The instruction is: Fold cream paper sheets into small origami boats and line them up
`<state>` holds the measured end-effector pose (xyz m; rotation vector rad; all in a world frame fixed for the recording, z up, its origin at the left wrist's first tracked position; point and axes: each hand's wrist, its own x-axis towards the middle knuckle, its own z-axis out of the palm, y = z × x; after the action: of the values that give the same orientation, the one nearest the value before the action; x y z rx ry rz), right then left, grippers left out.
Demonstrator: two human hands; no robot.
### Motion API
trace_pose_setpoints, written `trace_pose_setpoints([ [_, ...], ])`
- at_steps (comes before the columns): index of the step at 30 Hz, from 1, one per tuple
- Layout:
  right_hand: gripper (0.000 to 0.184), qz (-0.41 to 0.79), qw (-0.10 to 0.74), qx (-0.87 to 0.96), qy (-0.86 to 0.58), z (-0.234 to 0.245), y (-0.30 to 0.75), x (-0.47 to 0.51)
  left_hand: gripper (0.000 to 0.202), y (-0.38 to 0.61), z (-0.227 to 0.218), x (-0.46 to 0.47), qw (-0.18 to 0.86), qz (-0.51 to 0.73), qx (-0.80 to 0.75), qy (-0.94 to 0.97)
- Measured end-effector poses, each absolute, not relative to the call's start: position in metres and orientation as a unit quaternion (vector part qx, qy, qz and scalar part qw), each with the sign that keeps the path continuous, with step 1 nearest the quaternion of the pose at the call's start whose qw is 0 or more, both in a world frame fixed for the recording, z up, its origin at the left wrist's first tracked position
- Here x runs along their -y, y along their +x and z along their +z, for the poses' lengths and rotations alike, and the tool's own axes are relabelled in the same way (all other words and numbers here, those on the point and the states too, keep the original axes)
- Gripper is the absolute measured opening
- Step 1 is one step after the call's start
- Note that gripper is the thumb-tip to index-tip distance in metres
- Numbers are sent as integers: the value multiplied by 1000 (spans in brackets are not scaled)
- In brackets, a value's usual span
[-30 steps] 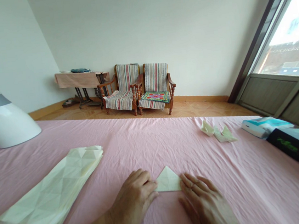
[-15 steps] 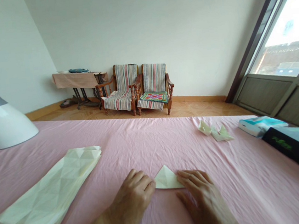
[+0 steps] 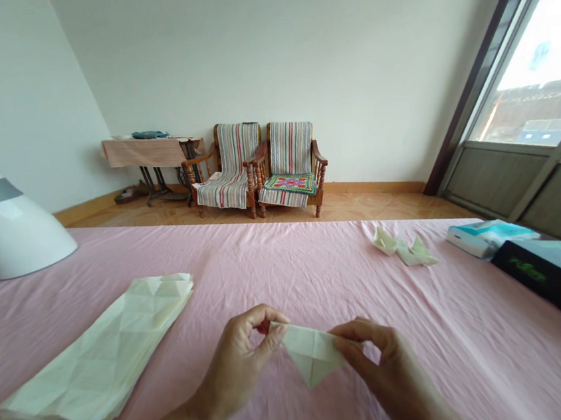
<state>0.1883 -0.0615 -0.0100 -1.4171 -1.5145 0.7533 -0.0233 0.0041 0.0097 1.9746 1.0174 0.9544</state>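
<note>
Between my hands is a small folded paper [image 3: 313, 353], pale yellow-green, its point hanging down toward me and creases crossing its face. My left hand [image 3: 247, 347] pinches its upper left corner between thumb and forefinger. At the right corner, the thumb and fingers of my right hand [image 3: 376, 357] are closed on it in the same way. To the left lies a stack of creased paper sheets [image 3: 100, 356] of the same colour. Two folded paper pieces [image 3: 409, 248] rest farther off on the right.
A pink cloth [image 3: 246, 260] covers the table. At the left stands a white kettle-like vessel [image 3: 17, 231]. On the right are a blue-and-white packet [image 3: 488, 236] and a black box [image 3: 543, 279]. Beyond the table are two wooden armchairs [image 3: 287, 152].
The folded paper has gone from pointing away, flat on the cloth, to pointing toward me. Both hands have shifted from pressing beside it to pinching its corners.
</note>
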Motion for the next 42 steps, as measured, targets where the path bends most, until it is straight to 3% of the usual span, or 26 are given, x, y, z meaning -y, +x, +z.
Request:
trace_pose_setpoints([
  [4,19,329,409,592,-612,-18,186,52,16,-23,-2,-11,336,334,-437,765],
  [12,18,244,357,635,-640,-28,180,32,12,-26,-8,-18,208,277,-481,805],
  [18,11,159,334,667,-647,-29,177,35,22,-23,-5,-8,134,279,-377,873],
  [25,13,160,296,715,-613,-27,187,37,13,-20,3,8,152,215,-224,938],
  [29,38,203,329,738,-553,-22,202,43,10,-20,7,8,155,198,-218,943],
  [31,42,220,342,740,-536,-18,208,45,11,-19,8,8,162,191,-217,944],
  [37,35,253,335,742,-523,-15,213,42,20,-17,10,8,166,182,-208,946],
  [42,18,255,345,749,-505,-18,214,38,21,-17,10,7,150,176,-192,954],
])
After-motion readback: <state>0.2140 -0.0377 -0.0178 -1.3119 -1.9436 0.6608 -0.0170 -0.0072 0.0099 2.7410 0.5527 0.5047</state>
